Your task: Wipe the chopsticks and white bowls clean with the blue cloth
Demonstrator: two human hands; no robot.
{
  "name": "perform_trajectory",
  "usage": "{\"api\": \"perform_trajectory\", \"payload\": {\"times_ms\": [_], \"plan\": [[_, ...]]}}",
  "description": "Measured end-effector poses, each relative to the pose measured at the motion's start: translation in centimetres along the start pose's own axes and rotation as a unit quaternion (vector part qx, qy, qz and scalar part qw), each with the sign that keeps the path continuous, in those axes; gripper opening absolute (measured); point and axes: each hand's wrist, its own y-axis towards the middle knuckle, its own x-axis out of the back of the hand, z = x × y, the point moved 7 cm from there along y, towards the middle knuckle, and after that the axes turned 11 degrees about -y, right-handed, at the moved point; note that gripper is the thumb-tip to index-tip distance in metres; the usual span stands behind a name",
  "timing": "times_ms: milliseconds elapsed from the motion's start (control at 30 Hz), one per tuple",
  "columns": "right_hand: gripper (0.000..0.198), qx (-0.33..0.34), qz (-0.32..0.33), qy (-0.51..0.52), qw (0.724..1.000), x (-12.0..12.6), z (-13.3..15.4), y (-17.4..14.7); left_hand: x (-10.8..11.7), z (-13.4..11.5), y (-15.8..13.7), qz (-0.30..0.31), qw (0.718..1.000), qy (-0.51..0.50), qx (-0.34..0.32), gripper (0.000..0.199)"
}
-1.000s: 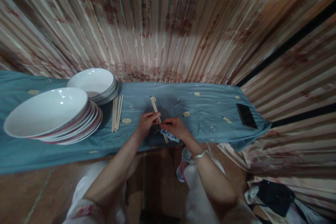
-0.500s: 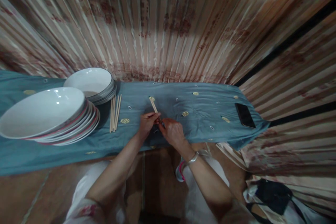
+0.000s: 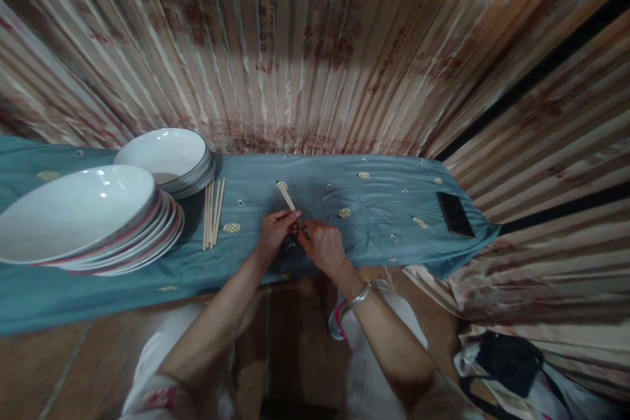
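Note:
Light wooden chopsticks (image 3: 287,199) stick out from between my two hands, pointing away from me and a little to the left. My left hand (image 3: 275,232) pinches them around their middle with thumb and fingers. Close beside it, my right hand (image 3: 322,241) is closed around their near end, most of which its fingers hide. Both hands are just above the teal patterned cloth (image 3: 374,210). More chopsticks (image 3: 213,213) lie side by side on the cloth, left of my hands.
A stack of large white bowls (image 3: 79,216) with red rims stands at the left, one tilted on top. Behind it is a stack of smaller white bowls (image 3: 165,154). A black phone (image 3: 455,214) lies near the right end. Pleated curtains (image 3: 315,46) hang behind the table.
The view has shifted very slightly, so things appear a little further left. My hands keep hold of the chopsticks in nearly the same place, the right one turned slightly.

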Motion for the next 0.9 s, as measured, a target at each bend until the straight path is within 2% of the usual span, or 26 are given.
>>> {"api": "perform_trajectory", "payload": {"times_ms": [267,500,633,900], "plan": [[0.019,-0.061,0.017,-0.005,0.998,-0.5,-2.5,1.3,-0.2,0.8,-0.2,-0.002,0.999,-0.032,0.028,0.05],[0.028,-0.175,0.048,-0.042,0.983,0.1,-8.9,3.3,-0.1,1.3,-0.7,0.009,1.0,0.003,0.03,0.039],[0.029,-0.207,0.095,-0.064,0.971,-0.4,-11.6,3.8,0.4,1.0,-1.3,0.012,1.0,0.008,0.026,0.042],[0.028,-0.235,0.085,-0.079,0.965,-1.8,-12.5,4.1,2.2,-0.7,-1.7,0.006,0.999,0.045,0.0,0.046]]}}
